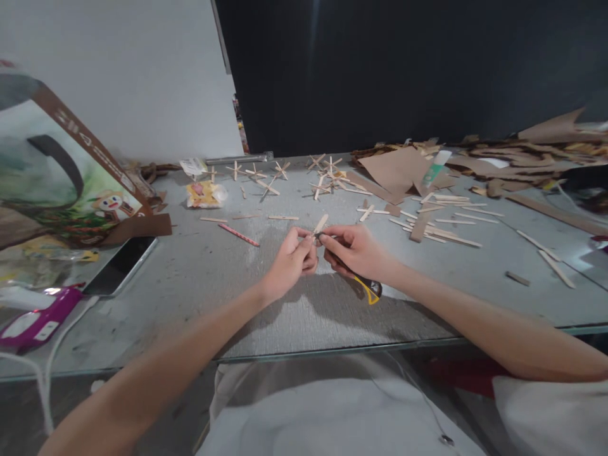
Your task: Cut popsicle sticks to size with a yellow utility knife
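Holding stick point(322, 223) out front, over table point(285, 332). Left hand point(293, 256) pinches stick's near part; right hand point(350, 247) grips cutter point(374, 290), fingertips meeting left's at stick. Stick lies just beyond the fingers, long axis pointing forward, leaning right; both hands about equally near. Stick pale, flat, wooden, far tip rounded; near end hidden, blade contact can't tell.

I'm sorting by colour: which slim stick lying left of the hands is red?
The slanting, patterned red stick; the plain sticks just beyond it are wood-coloured.
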`<move>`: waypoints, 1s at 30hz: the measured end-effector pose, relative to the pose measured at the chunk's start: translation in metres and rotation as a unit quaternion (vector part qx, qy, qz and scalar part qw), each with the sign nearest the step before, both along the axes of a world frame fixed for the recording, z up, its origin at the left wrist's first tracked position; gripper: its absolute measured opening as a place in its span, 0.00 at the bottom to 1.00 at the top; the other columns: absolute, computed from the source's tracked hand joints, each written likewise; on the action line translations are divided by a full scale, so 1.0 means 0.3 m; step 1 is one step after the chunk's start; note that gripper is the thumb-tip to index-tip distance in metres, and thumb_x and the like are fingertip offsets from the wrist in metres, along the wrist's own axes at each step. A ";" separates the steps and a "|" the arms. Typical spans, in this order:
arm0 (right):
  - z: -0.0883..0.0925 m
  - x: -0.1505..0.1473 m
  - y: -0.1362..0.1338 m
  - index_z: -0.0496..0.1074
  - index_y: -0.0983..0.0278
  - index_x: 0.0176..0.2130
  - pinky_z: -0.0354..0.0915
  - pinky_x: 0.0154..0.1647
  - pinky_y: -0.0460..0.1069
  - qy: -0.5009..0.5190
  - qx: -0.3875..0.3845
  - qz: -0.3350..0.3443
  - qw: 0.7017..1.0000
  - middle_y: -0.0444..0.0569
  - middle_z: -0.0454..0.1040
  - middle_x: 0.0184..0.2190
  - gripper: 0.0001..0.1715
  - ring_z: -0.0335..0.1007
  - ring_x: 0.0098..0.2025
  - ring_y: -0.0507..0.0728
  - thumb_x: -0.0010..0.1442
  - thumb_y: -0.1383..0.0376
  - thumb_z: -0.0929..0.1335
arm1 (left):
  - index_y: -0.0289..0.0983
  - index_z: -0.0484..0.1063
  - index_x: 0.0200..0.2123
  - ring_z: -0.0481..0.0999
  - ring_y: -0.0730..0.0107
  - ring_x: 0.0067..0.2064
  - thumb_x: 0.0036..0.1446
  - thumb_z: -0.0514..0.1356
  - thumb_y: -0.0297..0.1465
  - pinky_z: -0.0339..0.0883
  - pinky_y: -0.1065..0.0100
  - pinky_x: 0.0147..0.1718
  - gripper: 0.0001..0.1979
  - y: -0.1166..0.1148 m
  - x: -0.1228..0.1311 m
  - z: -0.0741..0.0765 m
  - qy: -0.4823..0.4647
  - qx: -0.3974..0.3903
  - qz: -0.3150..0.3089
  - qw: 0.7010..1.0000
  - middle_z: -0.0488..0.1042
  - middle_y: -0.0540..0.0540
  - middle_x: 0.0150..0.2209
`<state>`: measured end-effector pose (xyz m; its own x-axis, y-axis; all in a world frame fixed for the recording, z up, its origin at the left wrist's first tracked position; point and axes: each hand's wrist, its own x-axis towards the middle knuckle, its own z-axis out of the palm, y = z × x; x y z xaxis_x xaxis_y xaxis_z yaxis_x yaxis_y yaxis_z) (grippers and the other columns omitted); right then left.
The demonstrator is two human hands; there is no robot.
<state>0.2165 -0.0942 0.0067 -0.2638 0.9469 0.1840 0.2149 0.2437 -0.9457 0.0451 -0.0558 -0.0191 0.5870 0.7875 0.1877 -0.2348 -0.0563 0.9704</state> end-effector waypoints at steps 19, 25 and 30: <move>-0.026 0.010 -0.003 0.74 0.59 0.45 0.57 0.28 0.48 -0.157 0.224 -0.169 0.947 0.38 0.63 0.21 0.11 0.59 0.23 0.52 0.68 0.55 0.69 | 0.41 0.55 0.46 0.59 0.74 0.21 0.71 0.52 0.36 0.55 0.69 0.22 0.08 -0.036 0.006 -0.008 0.121 0.144 0.077 0.979 0.60 0.58 0.26; -0.043 0.006 0.005 0.74 0.59 0.44 0.57 0.28 0.48 -0.191 0.236 -0.180 0.935 0.40 0.68 0.22 0.11 0.61 0.23 0.52 0.70 0.55 0.67 | 0.41 0.57 0.47 0.62 0.72 0.22 0.71 0.50 0.35 0.55 0.69 0.23 0.06 -0.044 -0.002 -0.010 0.178 0.191 0.089 0.961 0.61 0.58 0.24; -0.051 -0.001 0.006 0.74 0.60 0.44 0.59 0.29 0.48 -0.198 0.238 -0.180 0.934 0.43 0.72 0.24 0.14 0.65 0.24 0.54 0.70 0.53 0.65 | 0.39 0.59 0.48 0.65 0.70 0.22 0.72 0.49 0.33 0.55 0.69 0.23 0.06 -0.047 -0.001 -0.014 0.218 0.233 0.121 0.940 0.64 0.57 0.24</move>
